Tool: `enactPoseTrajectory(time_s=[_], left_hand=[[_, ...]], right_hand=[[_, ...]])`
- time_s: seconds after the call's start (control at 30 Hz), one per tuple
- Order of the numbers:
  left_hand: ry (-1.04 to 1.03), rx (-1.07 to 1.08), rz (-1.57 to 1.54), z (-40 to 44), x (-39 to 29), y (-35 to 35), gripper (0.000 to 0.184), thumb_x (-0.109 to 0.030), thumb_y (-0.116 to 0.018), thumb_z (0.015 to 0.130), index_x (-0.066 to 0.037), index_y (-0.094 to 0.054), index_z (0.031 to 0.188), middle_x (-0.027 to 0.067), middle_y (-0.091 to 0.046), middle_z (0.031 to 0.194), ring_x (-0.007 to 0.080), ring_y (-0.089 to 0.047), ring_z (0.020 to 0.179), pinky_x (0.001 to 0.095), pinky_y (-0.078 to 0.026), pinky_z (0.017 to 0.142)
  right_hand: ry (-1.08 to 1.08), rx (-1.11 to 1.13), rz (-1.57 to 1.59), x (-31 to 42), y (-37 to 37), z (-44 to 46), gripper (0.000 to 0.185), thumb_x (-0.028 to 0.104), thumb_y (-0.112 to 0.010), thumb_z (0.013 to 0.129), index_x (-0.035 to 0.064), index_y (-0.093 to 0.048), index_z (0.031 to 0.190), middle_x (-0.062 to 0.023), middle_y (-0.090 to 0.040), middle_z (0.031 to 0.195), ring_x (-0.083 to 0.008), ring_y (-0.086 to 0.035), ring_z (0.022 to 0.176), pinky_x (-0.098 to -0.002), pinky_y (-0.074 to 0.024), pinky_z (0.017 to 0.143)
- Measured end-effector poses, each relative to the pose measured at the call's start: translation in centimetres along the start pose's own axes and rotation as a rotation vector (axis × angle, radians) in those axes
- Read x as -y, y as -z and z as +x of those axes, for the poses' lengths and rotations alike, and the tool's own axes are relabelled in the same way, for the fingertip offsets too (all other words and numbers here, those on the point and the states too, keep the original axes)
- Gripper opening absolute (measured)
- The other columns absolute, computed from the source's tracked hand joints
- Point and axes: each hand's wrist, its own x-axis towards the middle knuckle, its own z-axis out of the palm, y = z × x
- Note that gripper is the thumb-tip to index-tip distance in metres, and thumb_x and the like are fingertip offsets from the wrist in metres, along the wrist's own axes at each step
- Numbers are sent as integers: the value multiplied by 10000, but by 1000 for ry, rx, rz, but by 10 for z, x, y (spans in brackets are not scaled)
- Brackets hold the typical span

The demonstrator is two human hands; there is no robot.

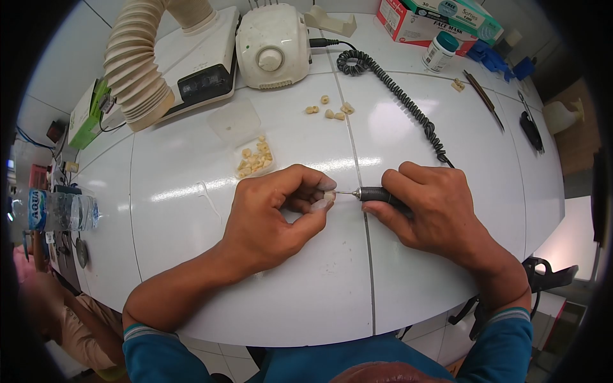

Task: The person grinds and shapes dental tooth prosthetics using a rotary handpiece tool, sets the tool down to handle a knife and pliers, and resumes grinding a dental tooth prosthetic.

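My left hand [271,207] pinches a small pale dental crown [329,195] between thumb and fingertips, which are dusted white. My right hand [434,207] is wrapped round a black rotary handpiece [378,194]. The handpiece points left, and its thin metal bur [346,193] reaches to the crown; whether they touch I cannot tell. Beyond my left hand is an open clear box [271,161] with several yellowish tooth crowns [253,157] in it. Several more loose crowns [330,114] lie farther back on the white table [306,281].
A coiled black cord [408,102] runs from the white control unit [271,48] toward the handpiece. A ribbed suction hose [137,64] arches at back left. Back right are a white bottle [440,52], mask boxes [428,22] and a brown tool [483,99]. Another person [83,319] sits at left.
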Motion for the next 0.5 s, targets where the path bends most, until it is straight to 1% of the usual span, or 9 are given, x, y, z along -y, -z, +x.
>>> enactPoseTrajectory(time_s=[0.07, 0.5], left_hand=[[-11, -1, 7, 0, 1, 1, 205, -54, -839, 989, 20, -804, 1177, 107, -842, 1013, 149, -802, 908, 279, -663, 822], [-6, 10, 12, 0, 0, 1, 203, -49, -843, 988, 24, -803, 1174, 117, -843, 1018, 157, -812, 929, 280, -673, 830]], right_hand=[[-1, 12, -5, 1, 1, 0, 396, 483, -814, 1049, 104, -746, 954, -46, -650, 722, -218, -654, 556, -401, -462, 501], [13, 4, -9, 0, 0, 0, 397, 487, -813, 1047, 108, -744, 950, -42, -637, 709, -217, -645, 552, -400, -457, 508]])
